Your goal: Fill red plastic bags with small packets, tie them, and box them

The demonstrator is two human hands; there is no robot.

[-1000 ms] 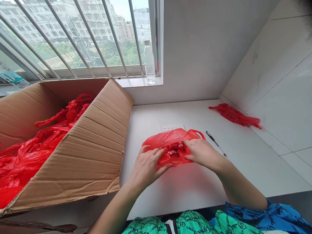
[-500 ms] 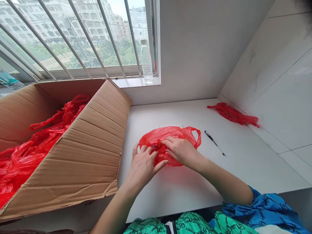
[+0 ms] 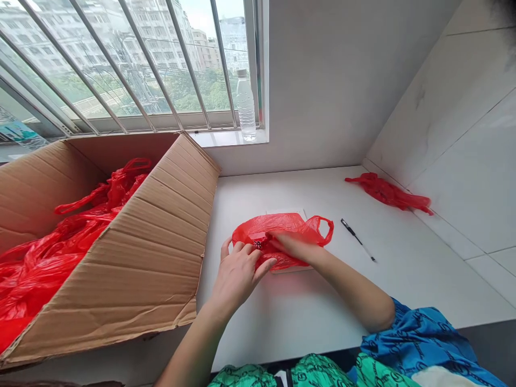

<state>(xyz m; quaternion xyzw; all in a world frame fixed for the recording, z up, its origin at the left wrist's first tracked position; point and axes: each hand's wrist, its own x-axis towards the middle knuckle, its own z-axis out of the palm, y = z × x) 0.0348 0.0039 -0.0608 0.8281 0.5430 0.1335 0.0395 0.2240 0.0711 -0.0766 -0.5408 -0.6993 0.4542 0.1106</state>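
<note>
A red plastic carrier bag (image 3: pixel 278 220) with dark printing lies spread on the white table, its loop handle pointing right. My left hand (image 3: pixel 237 271) rests on the bag's left end, fingers spread and thumb stretched out to the right. Over the middle of the bag is my right hand (image 3: pixel 292 244), smeared by motion, so its fingers cannot be made out. A thin pale flat thing (image 3: pixel 303 213) peeks out from beneath the bag along its far and near edges; most of it is hidden.
On the left stands a big cardboard box (image 3: pixel 153 242) holding a heap of red plastic bags (image 3: pixel 92 226). A pen (image 3: pixel 357 239) lies right of my hands. Another crumpled red bag (image 3: pixel 389 192) is by the tiled wall. A plastic bottle (image 3: pixel 245 107) stands on the windowsill.
My right hand has swept slightly over the bag and is now blurred, while the bag lies flatter. More of the pale flat thing shows below it. My left hand stays in place.
</note>
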